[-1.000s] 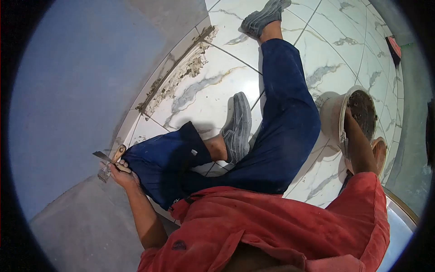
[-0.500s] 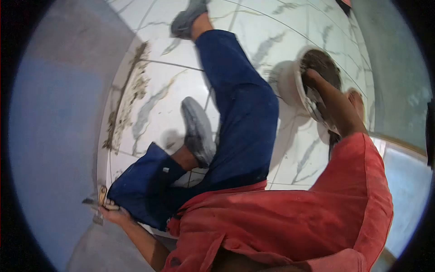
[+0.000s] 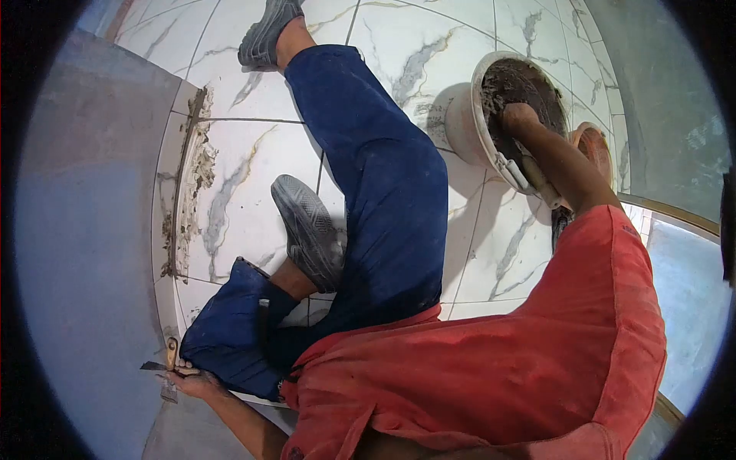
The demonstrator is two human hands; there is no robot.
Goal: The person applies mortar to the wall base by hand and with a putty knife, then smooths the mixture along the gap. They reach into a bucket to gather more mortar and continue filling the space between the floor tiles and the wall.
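My left hand (image 3: 193, 384), at the lower left by the wall, is closed around putty knives. One putty knife (image 3: 171, 353) has a wooden handle pointing up; a dark blade (image 3: 153, 366) and a greyish blade (image 3: 169, 392) stick out beside the fingers. My right hand (image 3: 521, 120) reaches down into a white bucket (image 3: 458, 126) of dark grey mortar (image 3: 515, 80). Its fingers look curled against the mortar, and whatever they hold is hidden. On the bucket's near rim rest a whitish handle (image 3: 514, 172) and a tan handle (image 3: 543, 184).
Smeared mortar (image 3: 201, 165) lies along the tile edge beside the left wall (image 3: 84, 207). An orange-brown container (image 3: 594, 146) stands behind the bucket. My shoes (image 3: 310, 230) and bent legs cover part of the marbled tile floor (image 3: 406, 73). A grey wall (image 3: 659, 100) rises at the right.
The view has shifted, so the floor and bucket appear further left. My right hand stays inside the bucket, its fist showing more clearly. My left hand still grips the putty knives.
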